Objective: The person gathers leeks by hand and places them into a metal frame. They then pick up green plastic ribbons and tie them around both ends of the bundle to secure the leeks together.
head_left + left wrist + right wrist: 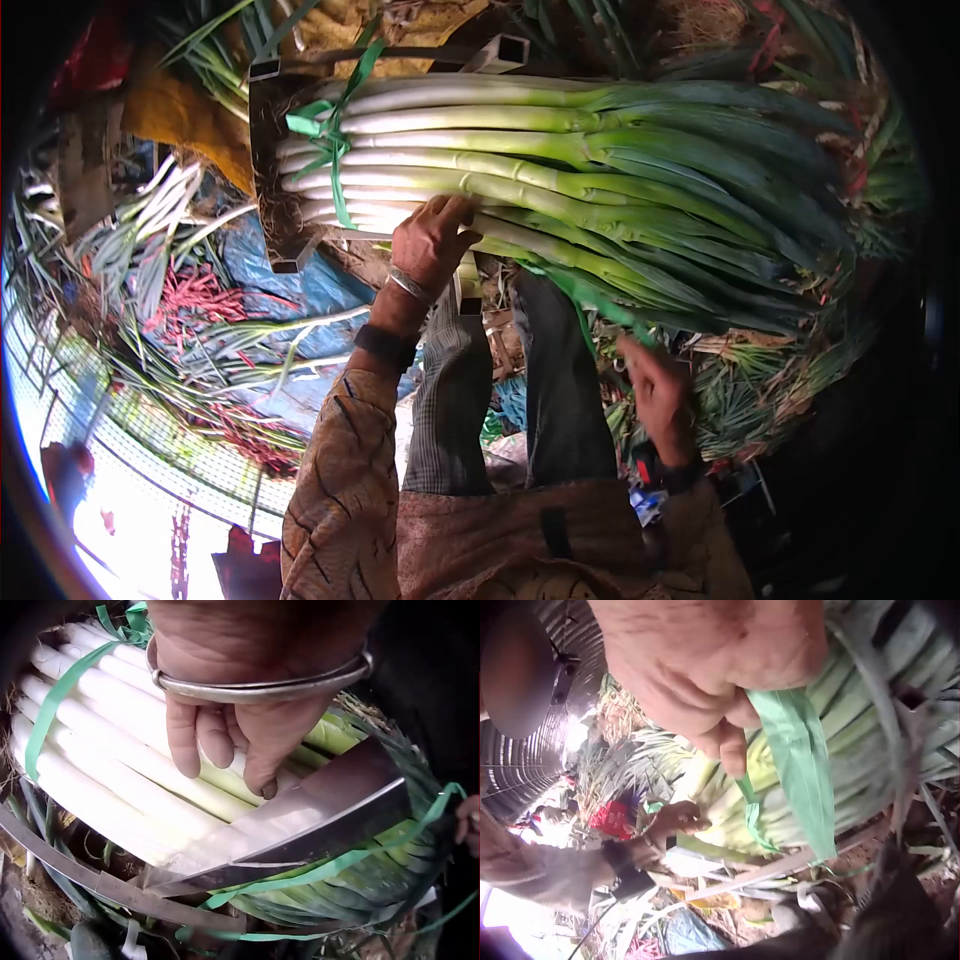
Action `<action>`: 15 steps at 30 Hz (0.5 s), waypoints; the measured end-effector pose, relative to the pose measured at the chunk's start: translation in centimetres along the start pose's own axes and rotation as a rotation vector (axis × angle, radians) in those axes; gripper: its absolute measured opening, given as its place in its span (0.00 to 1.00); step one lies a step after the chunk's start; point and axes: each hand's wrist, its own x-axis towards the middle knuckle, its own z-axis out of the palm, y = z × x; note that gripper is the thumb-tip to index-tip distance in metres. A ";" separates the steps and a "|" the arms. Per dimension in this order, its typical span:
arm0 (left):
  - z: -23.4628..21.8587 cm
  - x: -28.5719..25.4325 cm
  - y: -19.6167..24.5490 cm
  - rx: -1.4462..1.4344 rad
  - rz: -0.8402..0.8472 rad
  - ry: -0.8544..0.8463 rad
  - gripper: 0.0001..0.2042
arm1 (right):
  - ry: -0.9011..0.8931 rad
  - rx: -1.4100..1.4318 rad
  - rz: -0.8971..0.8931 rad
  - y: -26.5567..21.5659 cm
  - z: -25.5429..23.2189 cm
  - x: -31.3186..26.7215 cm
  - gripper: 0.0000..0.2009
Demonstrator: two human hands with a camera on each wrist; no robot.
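Observation:
A thick bundle of leeks [520,180] lies across a metal rack, white ends to the left and green leaves to the right. Green plastic ribbon [340,150] is knotted around the white ends. My left hand [432,240] rests on the near side of the stalks, its bent fingers touching them in the left wrist view. Beside its thumb rises a square metal post [322,810] of the rack. My right hand [658,395], right of my knees, pinches a second green ribbon [799,765], which runs from beneath the middle of the bundle.
Square tube ends [500,52] stick up at the rack's corners. Loose leeks [165,230], red strings [200,300] and a blue plastic sheet [300,270] cover the ground to the left. More leaves [770,390] lie at the right. My legs [455,400] stand close to the rack.

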 end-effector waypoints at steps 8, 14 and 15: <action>-0.3 -0.1 0.1 0.022 -0.047 -0.100 0.13 | -0.206 -0.091 0.618 11.7 -1.5 -23.5 0.13; 0.3 -0.2 0.3 0.126 -0.140 -0.177 0.14 | -0.722 -0.500 0.920 17.3 -5.5 -45.7 0.19; 0.3 0.0 0.3 0.150 -0.185 -0.205 0.15 | -0.639 -0.379 1.149 17.7 -5.0 -46.2 0.21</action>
